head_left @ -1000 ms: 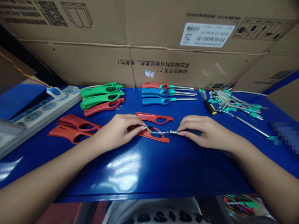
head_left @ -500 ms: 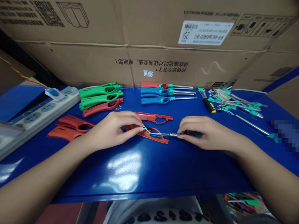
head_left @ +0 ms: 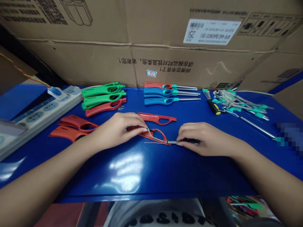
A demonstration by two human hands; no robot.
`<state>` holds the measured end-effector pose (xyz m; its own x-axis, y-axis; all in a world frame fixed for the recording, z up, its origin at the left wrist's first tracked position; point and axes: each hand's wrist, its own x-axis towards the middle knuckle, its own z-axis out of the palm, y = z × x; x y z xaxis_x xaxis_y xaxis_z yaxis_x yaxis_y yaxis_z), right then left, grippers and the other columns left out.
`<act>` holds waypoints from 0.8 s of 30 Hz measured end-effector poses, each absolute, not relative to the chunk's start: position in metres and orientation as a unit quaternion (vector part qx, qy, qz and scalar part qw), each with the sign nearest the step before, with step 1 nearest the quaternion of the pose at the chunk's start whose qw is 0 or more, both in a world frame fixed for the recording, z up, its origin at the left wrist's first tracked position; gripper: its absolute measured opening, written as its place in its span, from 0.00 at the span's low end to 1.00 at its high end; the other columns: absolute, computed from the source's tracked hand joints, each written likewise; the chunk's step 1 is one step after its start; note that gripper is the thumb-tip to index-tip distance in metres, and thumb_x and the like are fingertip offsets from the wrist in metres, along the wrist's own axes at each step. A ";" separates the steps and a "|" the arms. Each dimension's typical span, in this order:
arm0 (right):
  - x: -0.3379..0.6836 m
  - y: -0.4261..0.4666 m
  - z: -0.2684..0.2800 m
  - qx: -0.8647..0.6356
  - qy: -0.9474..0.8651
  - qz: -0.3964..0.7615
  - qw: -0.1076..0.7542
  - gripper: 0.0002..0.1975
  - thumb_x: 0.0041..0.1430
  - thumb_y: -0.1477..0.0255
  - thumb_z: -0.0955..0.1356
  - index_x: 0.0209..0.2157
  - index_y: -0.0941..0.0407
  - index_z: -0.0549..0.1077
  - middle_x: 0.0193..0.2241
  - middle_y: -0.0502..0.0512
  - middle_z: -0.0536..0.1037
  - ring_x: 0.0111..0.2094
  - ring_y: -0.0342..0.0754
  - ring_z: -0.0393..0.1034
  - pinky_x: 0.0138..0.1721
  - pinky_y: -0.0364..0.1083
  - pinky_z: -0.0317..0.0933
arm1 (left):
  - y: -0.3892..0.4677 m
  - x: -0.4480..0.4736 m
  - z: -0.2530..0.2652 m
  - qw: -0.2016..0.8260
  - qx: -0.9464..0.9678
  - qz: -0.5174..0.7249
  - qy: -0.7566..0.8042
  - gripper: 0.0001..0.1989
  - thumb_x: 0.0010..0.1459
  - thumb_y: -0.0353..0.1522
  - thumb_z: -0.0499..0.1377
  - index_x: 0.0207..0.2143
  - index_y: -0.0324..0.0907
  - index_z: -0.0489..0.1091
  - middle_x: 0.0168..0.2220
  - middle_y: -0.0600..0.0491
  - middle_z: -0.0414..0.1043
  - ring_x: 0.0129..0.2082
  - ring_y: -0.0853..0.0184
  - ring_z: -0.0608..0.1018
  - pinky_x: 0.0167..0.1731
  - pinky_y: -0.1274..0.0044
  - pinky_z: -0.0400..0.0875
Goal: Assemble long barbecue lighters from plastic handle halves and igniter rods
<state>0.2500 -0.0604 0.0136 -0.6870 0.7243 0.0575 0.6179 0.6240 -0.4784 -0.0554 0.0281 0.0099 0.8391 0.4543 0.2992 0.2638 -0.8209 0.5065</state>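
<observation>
My left hand is closed in a pinch on the wire end, where a small dark piece shows at the fingertips. From there thin wires run right to a metal lighter tube, which my right hand grips between thumb and fingers. A dark end shows past the right fingers, and a thin pale tube sticks out leftward. Under the wires lies an orange-red lighter handle half, partly hidden by my left hand. Just behind it rests another red handle half, its inner side up.
Green and red handle shells lie back left, by a power strip. More red shells sit by my left forearm. Assembled lighters line the back. A screwdriver and wired tubes are at right; a cardboard box stands behind.
My right hand has lowered the metal tube slightly toward me and tilted it. The thin pale tube now stands apart from the wires. My left hand keeps its pinch.
</observation>
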 end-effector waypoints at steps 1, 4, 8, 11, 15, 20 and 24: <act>0.249 -0.060 0.013 -0.375 -0.895 0.208 0.119 0.08 0.69 0.70 0.65 0.38 0.57 0.76 0.35 0.55 0.77 0.37 0.45 0.70 0.38 0.44 0.61 | 0.028 -0.055 0.009 0.226 0.932 0.208 0.192 0.08 0.66 0.32 0.60 0.42 0.41 0.78 0.40 0.50 0.80 0.40 0.66 0.81 0.44 0.76 0.74; 0.248 -0.061 0.012 -0.373 -0.903 0.182 0.108 0.09 0.69 0.69 0.64 0.37 0.57 0.75 0.35 0.54 0.76 0.37 0.45 0.70 0.37 0.44 0.60 | 0.029 -0.055 0.007 0.209 0.937 0.204 0.192 0.08 0.66 0.31 0.60 0.41 0.39 0.78 0.39 0.49 0.80 0.39 0.66 0.81 0.43 0.76 0.74; 0.245 -0.064 0.011 -0.373 -0.914 0.125 0.100 0.10 0.69 0.70 0.63 0.38 0.58 0.75 0.34 0.54 0.76 0.36 0.46 0.69 0.37 0.45 0.60 | 0.029 -0.055 0.005 0.201 0.941 0.198 0.188 0.08 0.66 0.31 0.59 0.41 0.37 0.79 0.38 0.49 0.80 0.37 0.67 0.82 0.41 0.77 0.75; 0.244 -0.065 0.011 -0.374 -0.920 0.070 0.092 0.13 0.71 0.70 0.62 0.37 0.58 0.76 0.34 0.55 0.76 0.35 0.47 0.69 0.37 0.45 0.59 | 0.030 -0.055 0.005 0.203 0.941 0.194 0.188 0.08 0.66 0.31 0.60 0.41 0.37 0.79 0.37 0.49 0.81 0.36 0.67 0.82 0.40 0.78 0.75; 0.243 -0.064 0.010 -0.386 -0.919 0.021 0.069 0.13 0.70 0.71 0.62 0.36 0.58 0.76 0.34 0.55 0.76 0.35 0.47 0.68 0.36 0.46 0.58 | 0.029 -0.054 0.005 0.204 0.942 0.188 0.190 0.08 0.66 0.31 0.60 0.39 0.37 0.79 0.37 0.49 0.81 0.36 0.66 0.83 0.39 0.78 0.75; 0.244 -0.062 0.009 -0.399 -0.915 -0.022 0.053 0.13 0.70 0.72 0.62 0.34 0.58 0.76 0.32 0.54 0.76 0.33 0.48 0.67 0.33 0.47 0.55 | 0.023 -0.052 0.005 0.209 0.938 0.193 0.199 0.08 0.66 0.30 0.60 0.39 0.38 0.80 0.37 0.49 0.82 0.36 0.66 0.83 0.39 0.77 0.76; 0.247 -0.061 0.009 -0.405 -0.912 -0.033 0.061 0.13 0.69 0.72 0.63 0.33 0.57 0.76 0.31 0.53 0.76 0.33 0.48 0.67 0.33 0.46 0.55 | 0.017 -0.048 0.002 0.208 0.933 0.204 0.214 0.08 0.65 0.29 0.60 0.38 0.38 0.80 0.37 0.50 0.81 0.36 0.67 0.82 0.40 0.77 0.75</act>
